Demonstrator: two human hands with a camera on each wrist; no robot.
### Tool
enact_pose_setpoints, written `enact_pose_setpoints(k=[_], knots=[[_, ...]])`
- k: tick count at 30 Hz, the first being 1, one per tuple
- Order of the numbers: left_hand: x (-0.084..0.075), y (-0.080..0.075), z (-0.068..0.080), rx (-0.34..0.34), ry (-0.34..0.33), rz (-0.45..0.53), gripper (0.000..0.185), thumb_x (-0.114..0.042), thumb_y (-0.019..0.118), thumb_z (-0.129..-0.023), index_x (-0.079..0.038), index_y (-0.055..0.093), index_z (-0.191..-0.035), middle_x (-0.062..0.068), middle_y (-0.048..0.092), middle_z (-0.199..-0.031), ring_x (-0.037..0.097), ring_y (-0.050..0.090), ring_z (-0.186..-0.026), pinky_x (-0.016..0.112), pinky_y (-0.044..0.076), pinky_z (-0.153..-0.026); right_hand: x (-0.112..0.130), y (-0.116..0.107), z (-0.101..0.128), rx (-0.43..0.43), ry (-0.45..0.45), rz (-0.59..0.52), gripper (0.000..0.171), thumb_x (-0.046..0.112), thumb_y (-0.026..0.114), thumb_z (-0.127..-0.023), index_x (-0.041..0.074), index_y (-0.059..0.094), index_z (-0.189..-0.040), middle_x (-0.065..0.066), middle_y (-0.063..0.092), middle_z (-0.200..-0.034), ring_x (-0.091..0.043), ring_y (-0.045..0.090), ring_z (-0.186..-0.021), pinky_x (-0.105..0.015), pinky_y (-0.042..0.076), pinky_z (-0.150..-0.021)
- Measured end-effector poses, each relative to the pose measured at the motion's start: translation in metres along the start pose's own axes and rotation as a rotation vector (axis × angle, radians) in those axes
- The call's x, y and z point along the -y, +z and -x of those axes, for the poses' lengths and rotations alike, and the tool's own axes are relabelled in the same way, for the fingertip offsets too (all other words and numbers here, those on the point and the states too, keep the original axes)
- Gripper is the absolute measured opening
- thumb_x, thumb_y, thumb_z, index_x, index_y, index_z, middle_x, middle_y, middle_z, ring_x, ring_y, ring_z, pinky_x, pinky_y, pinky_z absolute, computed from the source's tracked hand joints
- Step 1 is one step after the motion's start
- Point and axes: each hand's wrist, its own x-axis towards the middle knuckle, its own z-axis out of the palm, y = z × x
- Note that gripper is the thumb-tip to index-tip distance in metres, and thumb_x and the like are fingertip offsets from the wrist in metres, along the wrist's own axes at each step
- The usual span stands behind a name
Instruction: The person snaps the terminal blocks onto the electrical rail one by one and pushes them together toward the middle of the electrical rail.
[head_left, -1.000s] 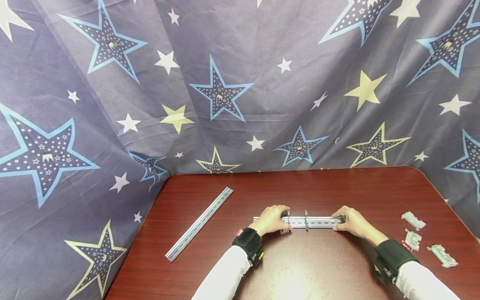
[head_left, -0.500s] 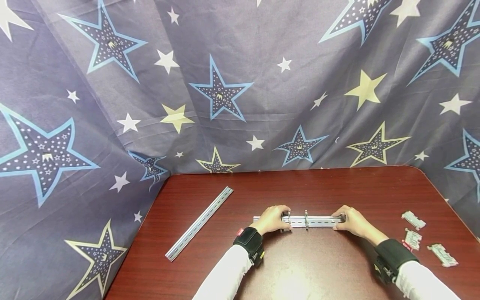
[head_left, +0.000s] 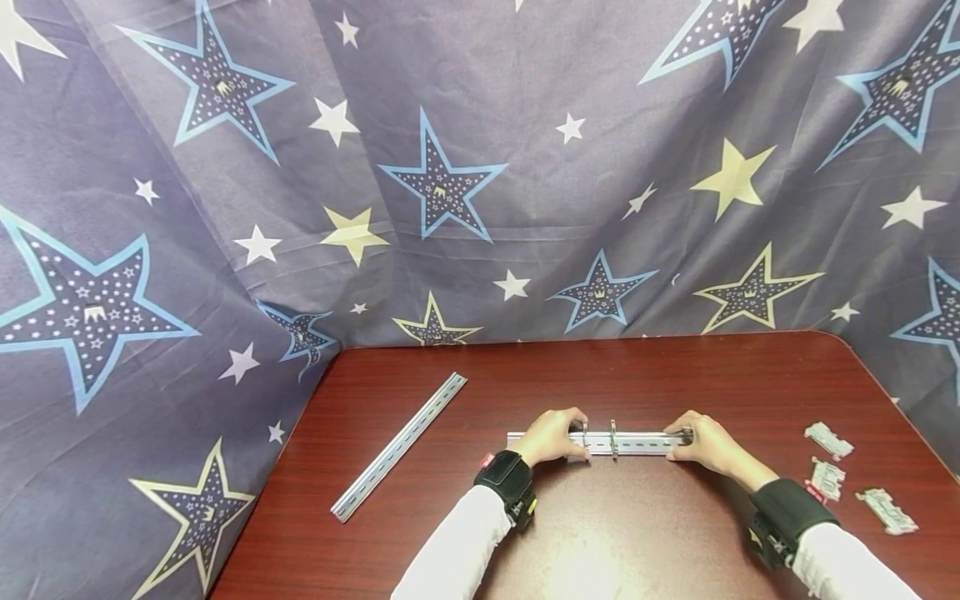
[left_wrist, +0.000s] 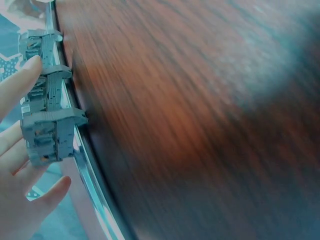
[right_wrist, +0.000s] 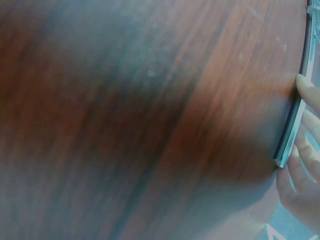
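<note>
A slotted metal DIN rail [head_left: 637, 444] lies crosswise on the table. Grey terminal blocks sit on it: one terminal block [head_left: 613, 439] stands between the hands, and another is at the fingertips of my left hand [head_left: 543, 437]. Seen from the left wrist, a nearer terminal block [left_wrist: 50, 135] is gripped by that hand [left_wrist: 20, 195], with two more further along the rail [left_wrist: 95, 185]. My right hand [head_left: 705, 446] holds the rail's right end between thumb and fingers. From the right wrist, the rail's end [right_wrist: 287, 145] shows beside the fingers of that hand [right_wrist: 305, 165].
A second DIN rail [head_left: 397, 447] lies slanted at the left of the table [head_left: 637, 533]. Toward the right edge lie three loose pale terminal blocks, the far one [head_left: 828, 440], the middle one [head_left: 827, 479] and the near one [head_left: 887, 510]. A star-patterned cloth [head_left: 465, 275] hangs behind.
My left hand has shifted slightly right along the rail, and the terminal block at its fingertips has moved closer to the middle one. The right hand and the rail stay in place.
</note>
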Motion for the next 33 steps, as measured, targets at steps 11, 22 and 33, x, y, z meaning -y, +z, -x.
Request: enact_pose_setpoints(k=[11,22,33], knots=[[-0.009,0.003,-0.007,0.002,0.022,-0.042,0.049,-0.031,0.078,-0.061,-0.01,0.059,-0.102,0.0,0.066,-0.093,0.011,0.06,-0.088,0.016,0.042,-0.074,0.0,0.0,0.0,-0.009,-0.005,0.008,0.03,0.01,0.078,-0.059,-0.002,0.065,-0.083,-0.01,0.059,-0.082,-0.018,0.053,-0.071,-0.029,0.041,-0.062],[-0.016,0.003,-0.009,0.013,0.003,-0.069,0.051,-0.033,0.077,-0.061,-0.012,0.059,-0.103,-0.002,0.066,-0.095,0.009,0.06,-0.087,0.016,0.042,-0.074,0.001,-0.001,0.0,-0.002,-0.008,-0.001,0.03,0.01,0.078,-0.059,-0.002,0.065,-0.083,-0.01,0.058,-0.082,-0.018,0.053,-0.07,-0.029,0.041,-0.061],[-0.021,0.003,-0.011,0.015,-0.016,-0.047,0.051,-0.033,0.078,-0.061,-0.012,0.059,-0.104,-0.002,0.066,-0.095,0.009,0.06,-0.087,0.017,0.042,-0.073,-0.001,0.001,-0.001,-0.014,-0.021,0.01,0.029,0.01,0.078,-0.058,-0.001,0.066,-0.082,-0.009,0.059,-0.081,-0.019,0.054,-0.071,-0.03,0.042,-0.063]])
